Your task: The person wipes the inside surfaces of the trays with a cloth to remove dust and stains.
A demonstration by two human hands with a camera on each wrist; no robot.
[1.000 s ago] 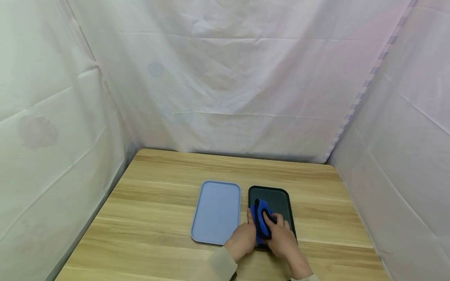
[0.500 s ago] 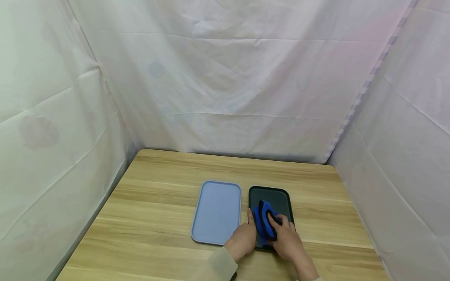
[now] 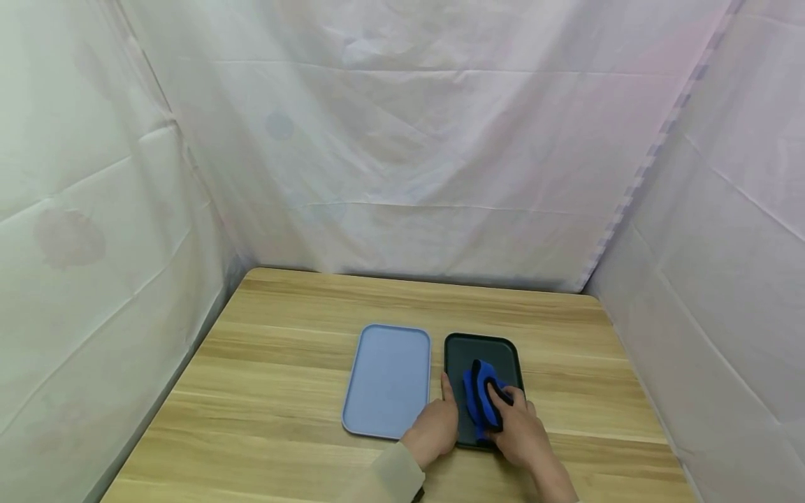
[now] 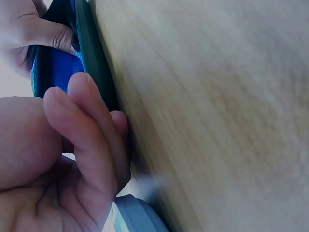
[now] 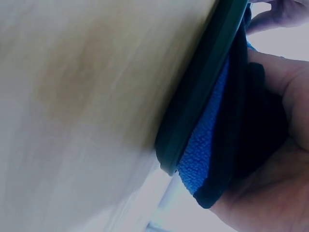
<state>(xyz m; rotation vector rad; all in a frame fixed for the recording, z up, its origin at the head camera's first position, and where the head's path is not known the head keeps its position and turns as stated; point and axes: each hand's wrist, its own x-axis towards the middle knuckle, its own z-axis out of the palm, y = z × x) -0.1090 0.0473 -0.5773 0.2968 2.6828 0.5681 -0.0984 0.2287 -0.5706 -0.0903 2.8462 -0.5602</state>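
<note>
A blue cloth with black edging (image 3: 483, 402), folded over, lies on the dark green tray (image 3: 462, 349). My right hand (image 3: 520, 432) grips it, thumb on top and pressed into the fold. In the right wrist view, part of the cloth (image 5: 200, 150) hangs over the rim of the tray (image 5: 188, 101). Against the left side of that same tray rests my left hand (image 3: 435, 427), its index finger straight along the rim. The left wrist view shows the other fingers (image 4: 91, 140) loosely bent, with nothing held in them.
A light blue tray (image 3: 388, 377) lies just left of the dark green one, a narrow gap between them. Both stand on a wood-grain table (image 3: 270, 391). White sheets (image 3: 402, 140) hang behind the table and along both sides.
My right hand has slid the cloth to the right across the dark green tray, away from my left hand. The left hand and both trays have stayed in place.
</note>
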